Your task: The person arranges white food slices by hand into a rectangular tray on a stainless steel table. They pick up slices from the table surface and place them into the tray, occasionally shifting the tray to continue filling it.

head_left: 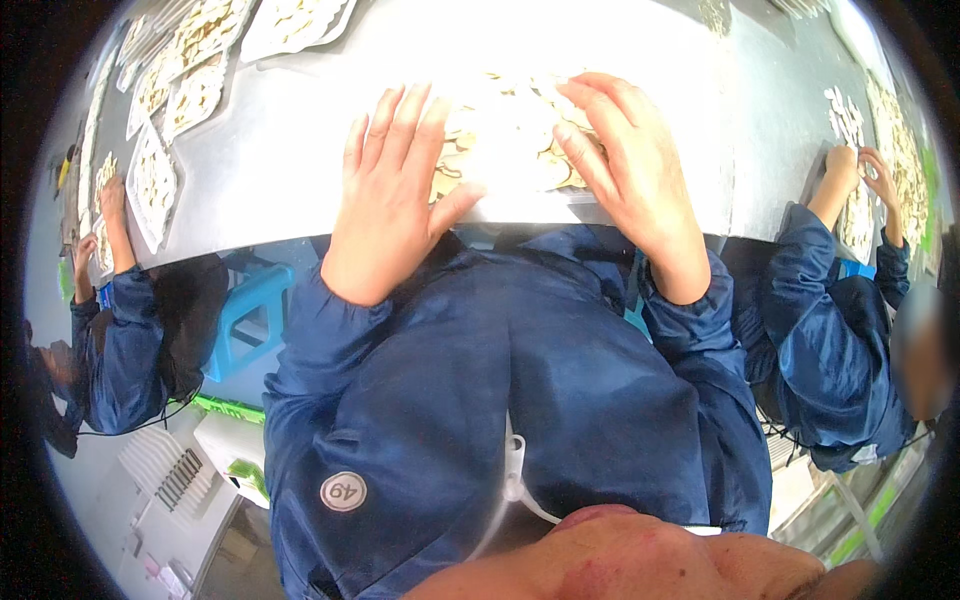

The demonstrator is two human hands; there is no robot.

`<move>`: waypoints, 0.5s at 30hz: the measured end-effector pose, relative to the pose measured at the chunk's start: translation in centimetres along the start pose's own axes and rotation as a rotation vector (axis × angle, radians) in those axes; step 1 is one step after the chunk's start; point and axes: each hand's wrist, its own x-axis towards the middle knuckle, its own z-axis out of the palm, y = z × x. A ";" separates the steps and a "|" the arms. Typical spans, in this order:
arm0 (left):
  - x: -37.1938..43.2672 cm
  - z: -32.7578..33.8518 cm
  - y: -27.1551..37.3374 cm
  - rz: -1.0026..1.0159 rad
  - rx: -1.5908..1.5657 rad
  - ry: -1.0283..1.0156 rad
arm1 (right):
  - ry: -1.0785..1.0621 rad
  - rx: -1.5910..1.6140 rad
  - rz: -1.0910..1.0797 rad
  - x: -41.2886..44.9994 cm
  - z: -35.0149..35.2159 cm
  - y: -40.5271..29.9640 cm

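Directly in front of me, pale flat slices (555,169) with brownish edges lie in what looks like a white tray (574,199) at the table's near edge. Glare washes out the tray's middle and far side. My left hand (394,180) is spread palm down over the left side of the slices, thumb apart from the fingers. Over the right side, my right hand (637,161) has its thumb and fingers parted, and slices show between them. I see nothing held in either hand. Whether the fingertips touch the slices is hard to tell.
Filled white trays (152,184) stand on the metal table (247,142) at left, with another tray (296,26) farther back. Co-workers' hands (112,199) work at left, and another person's hand (838,169) at right near white pieces (846,116). A blue stool (251,315) stands below.
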 end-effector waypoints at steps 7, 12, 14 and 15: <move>3.5 2.5 -0.6 0.104 0.026 -0.003 | -0.052 -0.200 -0.052 0.7 2.2 1.8; 4.6 3.4 -0.9 0.111 0.036 -0.020 | -0.116 -0.221 -0.048 0.8 2.3 2.2; 4.6 3.5 -0.9 0.111 0.037 -0.028 | -0.125 -0.230 -0.024 0.8 2.3 2.3; 4.6 3.5 -0.9 0.113 0.038 -0.032 | -0.129 -0.230 -0.013 0.7 2.3 2.3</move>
